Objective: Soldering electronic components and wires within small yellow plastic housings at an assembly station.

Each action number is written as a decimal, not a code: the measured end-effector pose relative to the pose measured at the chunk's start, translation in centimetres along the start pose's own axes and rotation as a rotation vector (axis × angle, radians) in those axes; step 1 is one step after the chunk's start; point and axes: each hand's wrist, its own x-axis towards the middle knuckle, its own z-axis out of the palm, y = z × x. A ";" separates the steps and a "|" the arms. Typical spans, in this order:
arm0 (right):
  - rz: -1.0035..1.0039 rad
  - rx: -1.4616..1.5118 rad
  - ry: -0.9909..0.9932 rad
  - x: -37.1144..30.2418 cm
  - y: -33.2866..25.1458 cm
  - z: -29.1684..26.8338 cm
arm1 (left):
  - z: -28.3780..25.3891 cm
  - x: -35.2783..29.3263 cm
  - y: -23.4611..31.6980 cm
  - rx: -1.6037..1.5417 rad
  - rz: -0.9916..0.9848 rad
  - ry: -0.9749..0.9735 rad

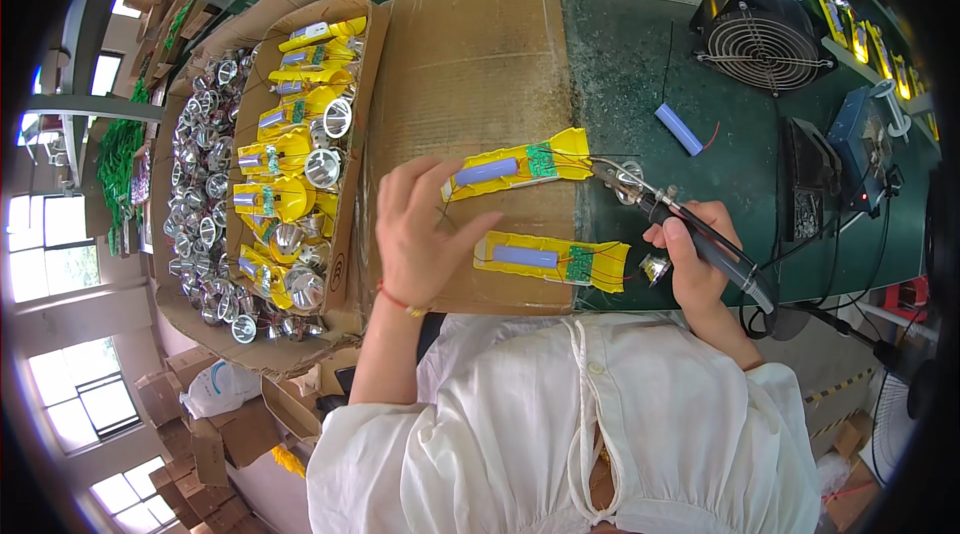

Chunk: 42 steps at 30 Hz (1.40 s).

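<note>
My right hand is closed round the dark handle of a soldering iron, its metal tip pointing up and left by the right end of a yellow plastic flashlight housing. That housing holds a blue-violet battery cell and a green circuit board, with thin wires at its end. My left hand hovers at the housing's left end, fingers and thumb apart. Below lies a second yellow housing, also with cell and board. A silvery reflector is partly behind the iron; another reflector sits beside the lower housing.
A cardboard box at left holds many reflectors and a tray of yellow housings. Cardboard covers part of the green bench. At right are a loose battery cell, a black fan and a blue soldering station.
</note>
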 end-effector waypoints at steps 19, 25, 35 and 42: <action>-0.074 -0.043 -0.114 0.7 0.1 1.5 | 5.2 1.4 0.7 -0.202 -0.058 -0.006; -0.059 -0.114 -0.159 0.9 0.2 1.8 | 5.3 1.4 0.6 -0.242 -0.084 -0.001; -0.145 0.008 0.011 1.0 -0.6 1.7 | 5.5 1.0 0.6 -0.324 -0.154 0.039; -0.231 -0.307 0.089 4.7 0.4 0.6 | 5.3 0.8 0.3 -0.242 -0.113 0.028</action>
